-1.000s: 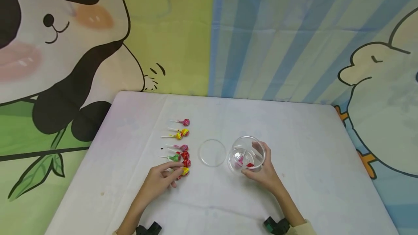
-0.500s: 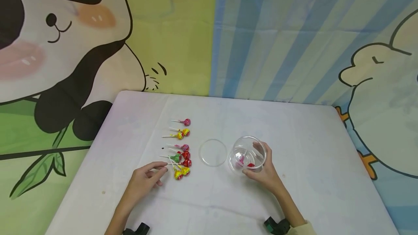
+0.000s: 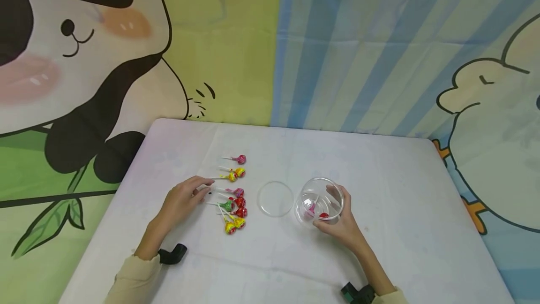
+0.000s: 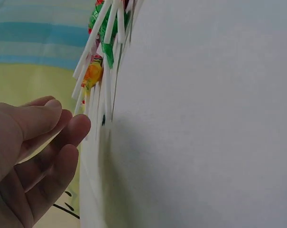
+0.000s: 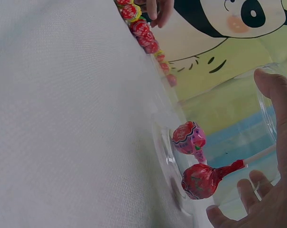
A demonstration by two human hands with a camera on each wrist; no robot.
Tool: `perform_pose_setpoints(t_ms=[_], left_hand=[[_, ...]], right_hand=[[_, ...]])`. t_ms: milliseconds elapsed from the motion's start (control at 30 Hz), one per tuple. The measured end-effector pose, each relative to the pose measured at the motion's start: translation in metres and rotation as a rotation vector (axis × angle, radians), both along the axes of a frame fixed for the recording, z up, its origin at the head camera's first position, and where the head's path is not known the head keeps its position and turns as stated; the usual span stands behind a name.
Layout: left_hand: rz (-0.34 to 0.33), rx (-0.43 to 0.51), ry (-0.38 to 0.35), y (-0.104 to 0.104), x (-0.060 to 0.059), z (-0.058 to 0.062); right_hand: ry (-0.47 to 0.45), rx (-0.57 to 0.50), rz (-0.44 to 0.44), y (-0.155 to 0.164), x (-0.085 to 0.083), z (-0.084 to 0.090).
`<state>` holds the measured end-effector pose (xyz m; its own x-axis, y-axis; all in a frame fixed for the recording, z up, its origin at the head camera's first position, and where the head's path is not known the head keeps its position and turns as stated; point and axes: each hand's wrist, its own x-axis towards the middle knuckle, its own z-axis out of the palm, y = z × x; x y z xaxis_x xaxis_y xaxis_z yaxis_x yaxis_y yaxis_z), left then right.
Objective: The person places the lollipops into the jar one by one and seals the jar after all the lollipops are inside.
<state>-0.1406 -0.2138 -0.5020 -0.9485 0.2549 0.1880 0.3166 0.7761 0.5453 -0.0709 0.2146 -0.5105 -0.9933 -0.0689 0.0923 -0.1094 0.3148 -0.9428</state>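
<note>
My left hand [image 3: 182, 201] is at the stick ends of the lollipops on the left, fingertips right by the stick of a yellow lollipop [image 3: 229, 177]. Its fingers are loosely bent, and the left wrist view shows nothing held between them. My right hand [image 3: 341, 223] grips a clear plastic jar [image 3: 307, 191] from its right side, with the thumb at the rim. Inside the jar, at the bottom, are a pink lollipop [image 5: 188, 137] and a red lollipop [image 5: 200, 181]. A green lollipop [image 3: 228, 205] lies among red ones, sticks pointing left.
A clear round lid [image 3: 275, 182] lies flat between the lollipop row and the jar. At the far end of the row is a pink lollipop [image 3: 241, 159]; two yellow ones [image 3: 230, 227] lie at the near end. The white table [image 3: 379, 168] meets a cartoon-printed backdrop [image 3: 236, 60].
My left hand has drawn back from the near yellow lollipops, uncovering them, then moved away from me to the farther yellow lollipop's stick. The right hand and jar have stayed in place.
</note>
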Motion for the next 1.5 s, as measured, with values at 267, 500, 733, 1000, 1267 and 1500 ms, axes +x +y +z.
perform_pose_setpoints(t_ms=[267, 500, 733, 1000, 1267, 1500], left_hand=[[-0.082, 0.011, -0.059, 0.004, -0.015, -0.009], [-0.075, 0.010, -0.095, 0.008, -0.015, -0.011], [-0.070, 0.029, -0.103, 0.006, -0.015, -0.014], [-0.099, 0.073, -0.003, 0.006, -0.016, -0.018], [-0.030, 0.227, 0.096, 0.010, -0.019, -0.011], [0.033, 0.506, 0.122, 0.021, -0.021, 0.011]], right_hand=[[-0.003, -0.002, 0.011, -0.002, 0.000, 0.002], [-0.002, 0.030, -0.005, -0.001, 0.000, 0.003], [-0.008, 0.009, 0.008, -0.001, 0.000, -0.002], [0.003, 0.016, 0.004, -0.001, 0.001, -0.002], [0.008, 0.023, 0.003, 0.000, 0.001, -0.001], [0.010, 0.031, -0.001, 0.000, 0.000, -0.003]])
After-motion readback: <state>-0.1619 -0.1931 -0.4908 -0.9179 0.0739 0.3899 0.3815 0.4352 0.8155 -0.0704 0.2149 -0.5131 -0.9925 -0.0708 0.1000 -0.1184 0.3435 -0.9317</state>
